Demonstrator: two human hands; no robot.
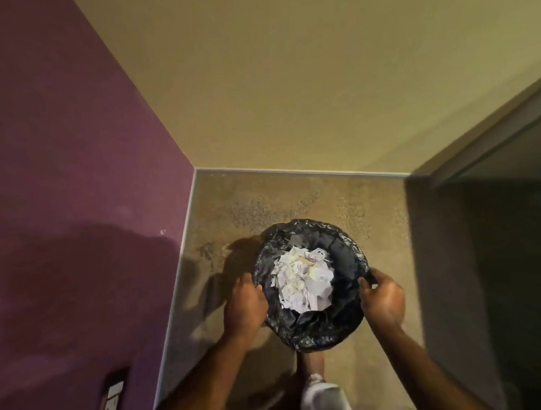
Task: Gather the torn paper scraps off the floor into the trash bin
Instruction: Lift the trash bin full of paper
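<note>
Paper scraps (302, 281) heaped inside the bag-lined trash bin (318, 330), between left hand (243, 304) and right hand (383, 296), fingers curled on its rim.

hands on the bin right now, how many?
2. The left hand grips the left rim of the trash bin; the right hand grips the right rim. Fingertips over the liner's edge are partly hidden.
</note>
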